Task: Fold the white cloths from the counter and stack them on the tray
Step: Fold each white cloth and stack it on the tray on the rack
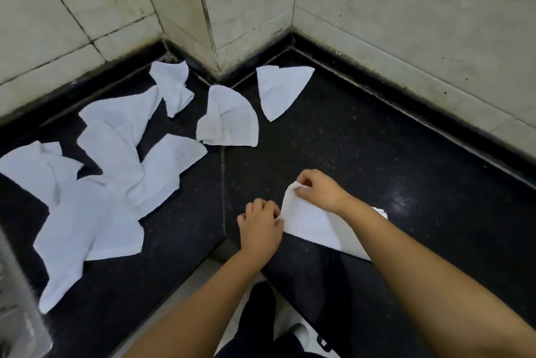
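- Pinching a white cloth (311, 220) at five o'clock on the black speckled counter (362, 140), left hand (261, 227) and right hand (319, 188) each grasp a corner.
- Crumpled cloths (110, 178) sprawl at nine o'clock below grimy wall tiles (406, 9).

Loose cloths (110, 172) lie left on counter (377, 154), folded cloth (313, 224) near front edge, btwn both hands.

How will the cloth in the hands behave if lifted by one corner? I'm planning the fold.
The cloth will probably droop limply: the loose cloths nearby lie crumpled and creased. It looks thin, so likely light. Its raised corner, pinched by the right hand, bends easily.
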Demonstrator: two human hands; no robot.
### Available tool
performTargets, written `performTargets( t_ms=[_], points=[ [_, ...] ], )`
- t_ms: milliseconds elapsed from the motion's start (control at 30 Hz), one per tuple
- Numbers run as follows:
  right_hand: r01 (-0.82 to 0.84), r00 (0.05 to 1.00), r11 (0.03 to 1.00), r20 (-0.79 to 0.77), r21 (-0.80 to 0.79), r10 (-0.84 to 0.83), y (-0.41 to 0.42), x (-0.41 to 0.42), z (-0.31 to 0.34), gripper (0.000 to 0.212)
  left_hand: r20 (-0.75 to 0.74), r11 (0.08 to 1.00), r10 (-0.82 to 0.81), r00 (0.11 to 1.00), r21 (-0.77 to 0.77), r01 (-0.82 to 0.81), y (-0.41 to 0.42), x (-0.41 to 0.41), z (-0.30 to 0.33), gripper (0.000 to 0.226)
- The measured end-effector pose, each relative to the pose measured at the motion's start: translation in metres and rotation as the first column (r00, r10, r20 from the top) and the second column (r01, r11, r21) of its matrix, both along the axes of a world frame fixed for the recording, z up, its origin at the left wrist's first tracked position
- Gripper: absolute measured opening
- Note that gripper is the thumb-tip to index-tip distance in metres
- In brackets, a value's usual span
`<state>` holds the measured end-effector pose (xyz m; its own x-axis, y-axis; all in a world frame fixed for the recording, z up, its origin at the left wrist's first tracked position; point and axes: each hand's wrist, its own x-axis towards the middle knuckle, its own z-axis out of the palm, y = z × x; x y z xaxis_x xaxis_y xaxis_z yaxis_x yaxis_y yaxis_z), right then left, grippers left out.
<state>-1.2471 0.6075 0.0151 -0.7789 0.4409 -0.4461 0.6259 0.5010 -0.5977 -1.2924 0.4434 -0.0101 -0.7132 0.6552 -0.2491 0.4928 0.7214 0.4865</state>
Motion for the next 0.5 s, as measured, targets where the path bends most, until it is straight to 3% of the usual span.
performTargets(
  t_ms=[100,133,233,333,433,500],
  points=[
    [0.132,0.972,0.98,-0.177,-0.149,-0.158,0.02,0.014,0.027,0.004,0.233,0.948,0.046,0.971,0.297,-0.116,0.014,-0.012,0.027,0.005],
    [0.179,0.947,0.968,-0.237,-0.173,-0.217,0.028,0.017,0.039,0.003,0.25,0.923,0.037,0.967,0.363,-0.129,0.023,-0.017,0.04,0.004],
    [0.234,0.852,0.936,-0.41,-0.261,-0.327,0.048,0.025,0.08,0.012,0.205,0.828,0.002,0.979,0.548,-0.116,0.053,-0.034,0.086,0.001],
    [0.216,0.764,0.939,-0.553,-0.267,-0.333,0.055,0.031,0.119,0.02,0.158,0.71,-0.049,0.986,0.7,-0.077,0.07,-0.039,0.129,0.007],
    [0.205,0.712,0.948,-0.627,-0.244,-0.316,0.05,0.042,0.138,0.023,0.096,0.631,-0.098,0.991,0.776,-0.013,0.063,-0.036,0.15,0.017],
    [0.178,0.723,0.955,-0.626,-0.239,-0.292,0.04,0.053,0.136,0.024,0.123,0.638,-0.15,0.981,0.77,0.001,0.048,-0.031,0.148,0.023]
  ],
)
